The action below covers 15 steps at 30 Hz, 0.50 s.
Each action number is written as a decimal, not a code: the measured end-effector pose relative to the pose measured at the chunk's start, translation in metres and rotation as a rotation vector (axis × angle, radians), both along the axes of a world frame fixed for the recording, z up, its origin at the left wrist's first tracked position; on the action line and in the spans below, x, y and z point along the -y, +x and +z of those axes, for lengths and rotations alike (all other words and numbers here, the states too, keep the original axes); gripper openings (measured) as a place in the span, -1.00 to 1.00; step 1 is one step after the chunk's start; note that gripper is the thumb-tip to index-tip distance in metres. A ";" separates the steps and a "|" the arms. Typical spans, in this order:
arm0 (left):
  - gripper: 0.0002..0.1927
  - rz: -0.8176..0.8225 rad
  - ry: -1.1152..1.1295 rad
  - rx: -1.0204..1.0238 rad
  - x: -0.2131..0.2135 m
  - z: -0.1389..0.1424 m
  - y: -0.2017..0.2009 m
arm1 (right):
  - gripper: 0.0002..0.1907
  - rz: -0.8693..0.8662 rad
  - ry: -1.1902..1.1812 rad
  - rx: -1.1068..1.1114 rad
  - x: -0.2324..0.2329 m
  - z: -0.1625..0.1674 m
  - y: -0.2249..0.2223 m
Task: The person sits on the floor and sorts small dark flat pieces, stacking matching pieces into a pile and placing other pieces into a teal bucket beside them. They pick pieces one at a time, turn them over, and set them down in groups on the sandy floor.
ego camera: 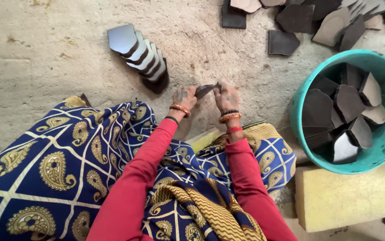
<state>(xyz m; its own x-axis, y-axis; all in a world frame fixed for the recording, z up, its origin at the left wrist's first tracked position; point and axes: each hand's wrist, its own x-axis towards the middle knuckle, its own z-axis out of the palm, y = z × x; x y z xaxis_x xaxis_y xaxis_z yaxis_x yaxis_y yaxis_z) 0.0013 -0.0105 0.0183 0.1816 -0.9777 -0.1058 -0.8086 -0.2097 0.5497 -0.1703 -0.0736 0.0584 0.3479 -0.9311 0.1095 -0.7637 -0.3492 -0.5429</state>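
Seen from above, a seated person's left hand (184, 97) and right hand (226, 97) each clench one end of a dark flat piece (205, 90), steadying it just above the sandy floor (45, 58), between a leaning stack of similar pieces (141, 56) and a teal tub (382, 147) holding more.

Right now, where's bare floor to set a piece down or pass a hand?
Free: the floor left of the leaning stack, and the strip between the hands and the teal tub. Crowded: the loose pieces top right and inside the tub.
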 end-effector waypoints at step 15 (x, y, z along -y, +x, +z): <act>-0.64 -0.056 -0.010 0.091 -0.001 -0.020 -0.005 | -0.62 -0.187 0.030 -0.088 0.015 -0.005 0.023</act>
<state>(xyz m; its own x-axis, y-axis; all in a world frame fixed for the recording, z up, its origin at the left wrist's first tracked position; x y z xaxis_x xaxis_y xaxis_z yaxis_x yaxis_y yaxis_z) -0.0034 -0.0092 -0.0019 0.1351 -0.9875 -0.0812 -0.8658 -0.1575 0.4750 -0.1473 -0.0882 0.0531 0.1758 -0.9827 0.0581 -0.8585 -0.1820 -0.4795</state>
